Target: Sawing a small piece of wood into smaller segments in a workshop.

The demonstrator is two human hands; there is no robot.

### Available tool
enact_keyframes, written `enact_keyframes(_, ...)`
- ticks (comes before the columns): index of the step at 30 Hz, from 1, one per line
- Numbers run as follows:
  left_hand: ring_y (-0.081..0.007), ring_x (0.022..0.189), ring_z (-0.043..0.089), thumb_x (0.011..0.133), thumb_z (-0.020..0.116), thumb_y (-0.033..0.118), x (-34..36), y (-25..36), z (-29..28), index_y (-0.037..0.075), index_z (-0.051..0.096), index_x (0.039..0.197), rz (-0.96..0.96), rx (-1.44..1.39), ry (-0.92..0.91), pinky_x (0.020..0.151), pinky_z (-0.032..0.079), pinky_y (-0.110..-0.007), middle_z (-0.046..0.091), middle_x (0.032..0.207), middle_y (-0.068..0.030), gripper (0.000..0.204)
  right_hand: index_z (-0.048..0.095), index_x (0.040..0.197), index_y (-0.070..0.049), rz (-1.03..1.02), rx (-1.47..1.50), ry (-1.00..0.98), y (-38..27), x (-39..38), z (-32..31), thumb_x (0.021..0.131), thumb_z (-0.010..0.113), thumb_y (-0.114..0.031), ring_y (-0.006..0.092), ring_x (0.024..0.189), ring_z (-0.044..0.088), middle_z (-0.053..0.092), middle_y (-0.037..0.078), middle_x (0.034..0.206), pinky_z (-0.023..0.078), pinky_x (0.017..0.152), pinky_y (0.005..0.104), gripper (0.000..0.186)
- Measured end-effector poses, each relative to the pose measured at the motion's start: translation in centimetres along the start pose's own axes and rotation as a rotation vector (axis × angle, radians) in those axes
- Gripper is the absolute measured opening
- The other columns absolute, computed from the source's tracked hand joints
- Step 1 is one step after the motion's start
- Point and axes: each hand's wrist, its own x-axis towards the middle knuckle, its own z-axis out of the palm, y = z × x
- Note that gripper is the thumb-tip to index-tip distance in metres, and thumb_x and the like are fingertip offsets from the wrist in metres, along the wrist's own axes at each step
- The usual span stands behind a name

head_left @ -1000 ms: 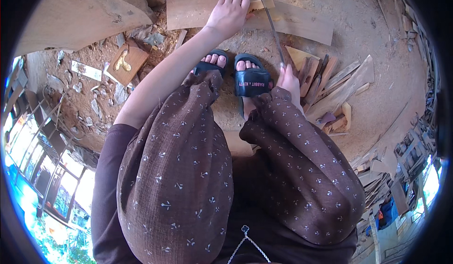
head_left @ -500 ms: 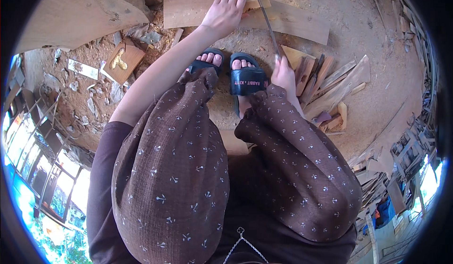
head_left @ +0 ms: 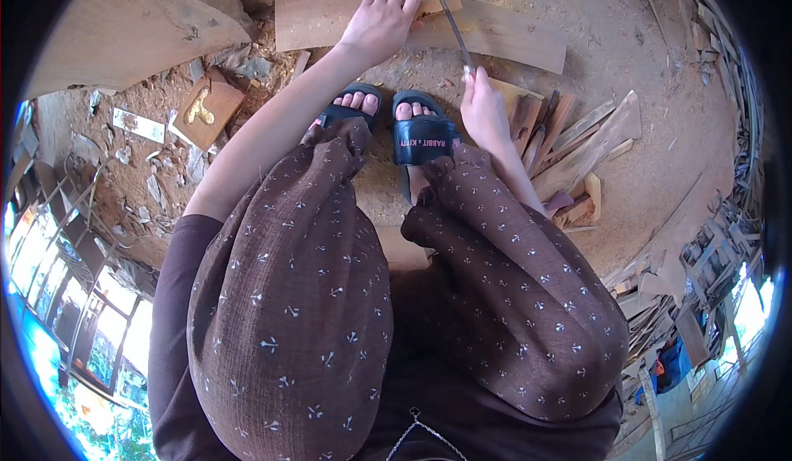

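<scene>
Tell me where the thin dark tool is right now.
In the head view, the thin dark tool is near the top centre, held in the right hand, slanting up and left across the wide board.

I'm looking down at brown trousers (head_left: 289, 296) scattered with tiny white sprigs (head_left: 269, 345), gathered at the cuffs (head_left: 337, 134)! There's a dark short sleeve (head_left: 186, 284), black open-toed sandals (head_left: 417, 156) with pink lettering (head_left: 429, 143), a silver chain (head_left: 437, 435).

Matt metal rod (head_left: 448, 17), smooth wooden board (head_left: 511, 37)
</scene>
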Motion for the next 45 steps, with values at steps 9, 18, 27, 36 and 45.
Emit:
enact_keyframes(9, -0.0334, 0.113, 0.051, 0.090, 0.057, 0.029, -0.1, 0.1, 0.0, 0.004, 0.047, 0.109, -0.047, -0.002, -0.113, 0.094, 0.043, -0.043, 0.052, 0.117, -0.0166, 0.033, 0.047, 0.095, -0.001, 0.252, 0.023, -0.113, 0.5, -5.9, -1.4, 0.097, 0.043, -0.021, 0.0473, 0.076, 0.060, 0.060, 0.030, 0.076, 0.045, 0.063, 0.0562, 0.020)
enact_keyframes(18, -0.0325, 0.108, 0.053, 0.089, 0.058, 0.031, 0.0, 0.1, 0.1, 0.005, 0.047, 0.106, -0.028, 0.001, -0.050, 0.092, 0.043, -0.042, 0.055, 0.106, -0.0149, 0.032, 0.048, 0.095, 0.000, 0.096, -0.013, -0.064, 0.3, -1.0, 0.2, 0.096, 0.045, -0.017, 0.0478, 0.075, 0.059, 0.060, 0.029, 0.078, 0.045, 0.062, 0.0558, 0.018)
enact_keyframes(27, -0.0337, 0.114, 0.050, 0.089, 0.057, 0.030, 0.0, 0.2, 0.1, 0.004, 0.047, 0.110, -0.041, 0.044, -0.132, 0.094, 0.042, -0.043, 0.052, 0.116, -0.0167, 0.034, 0.048, 0.096, 0.002, 0.275, 0.051, -0.095, 0.4, -4.9, -0.4, 0.097, 0.044, -0.020, 0.0476, 0.075, 0.060, 0.060, 0.030, 0.076, 0.045, 0.061, 0.0551, 0.022)
enact_keyframes(36, -0.0332, 0.112, 0.051, 0.089, 0.058, 0.030, 0.1, 0.3, -0.3, 0.004, 0.047, 0.109, -0.082, -0.022, -0.174, 0.093, 0.043, -0.043, 0.053, 0.116, -0.0160, 0.034, 0.048, 0.097, 0.001, 0.146, -0.029, -0.073, -0.2, -1.8, -0.4, 0.096, 0.044, -0.019, 0.0473, 0.078, 0.060, 0.061, 0.030, 0.079, 0.045, 0.064, 0.0559, 0.020)
enact_keyframes(45, -0.0377, 0.110, 0.050, 0.085, 0.054, 0.023, 0.6, 0.6, -1.5, 0.003, 0.048, 0.110, -0.071, -0.053, -0.123, 0.094, 0.041, -0.045, 0.052, 0.112, -0.0222, 0.033, 0.049, 0.095, 0.001, 0.212, 0.018, -0.029, -0.4, -4.5, -0.8, 0.096, 0.044, -0.018, 0.0463, 0.073, 0.061, 0.061, 0.028, 0.075, 0.045, 0.059, 0.0551, 0.019)
